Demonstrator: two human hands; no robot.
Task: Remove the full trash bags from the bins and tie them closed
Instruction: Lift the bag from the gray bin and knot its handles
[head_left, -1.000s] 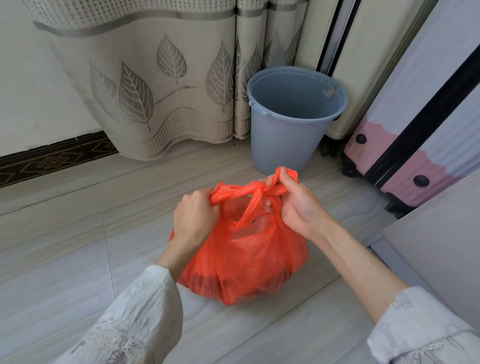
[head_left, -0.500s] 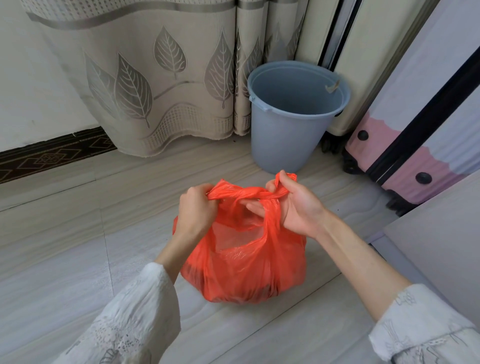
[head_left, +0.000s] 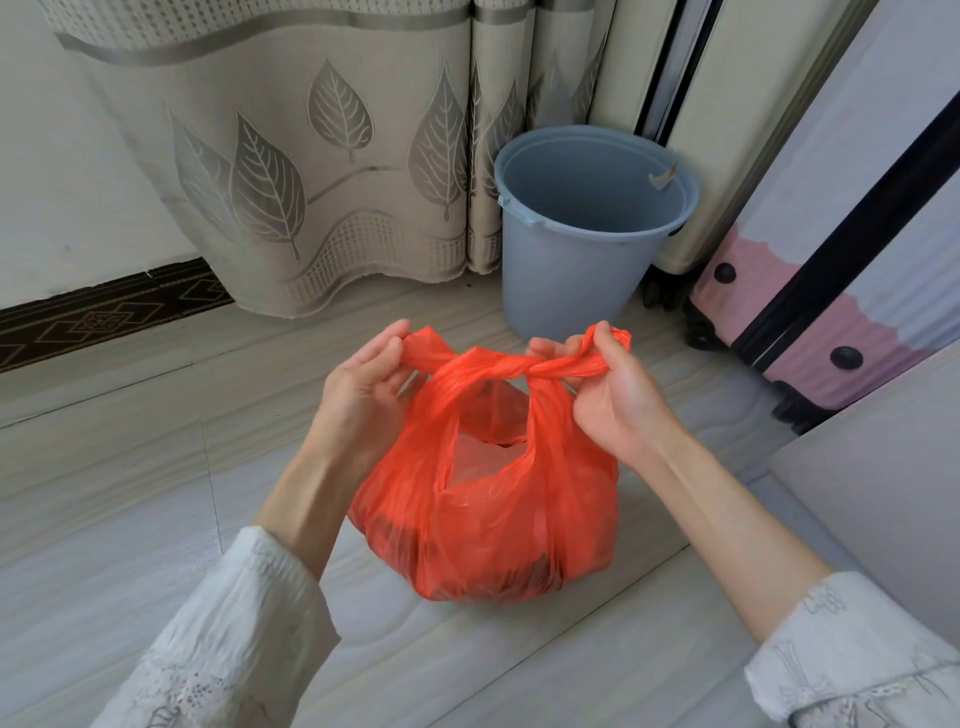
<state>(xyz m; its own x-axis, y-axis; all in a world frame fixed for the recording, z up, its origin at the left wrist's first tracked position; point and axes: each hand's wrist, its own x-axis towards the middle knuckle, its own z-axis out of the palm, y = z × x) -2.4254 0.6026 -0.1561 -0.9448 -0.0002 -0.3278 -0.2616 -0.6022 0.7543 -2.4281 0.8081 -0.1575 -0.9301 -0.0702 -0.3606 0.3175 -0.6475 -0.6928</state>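
Meanwhile, an orange trash bag (head_left: 488, 499) sits full on the floor (head_left: 130, 467) before its grey bin (head_left: 571, 260), the left hand (head_left: 363, 384) and right hand (head_left: 608, 395) each pinching a handle end, drawing crossed handles apart, apparently to cinch a knot.

A room in a home. A leaf-patterned curtain (head_left: 322, 171) hangs to the tiled floor (head_left: 104, 467). Beside it stand a bucket (head_left: 566, 260) and suitcases (head_left: 810, 291).
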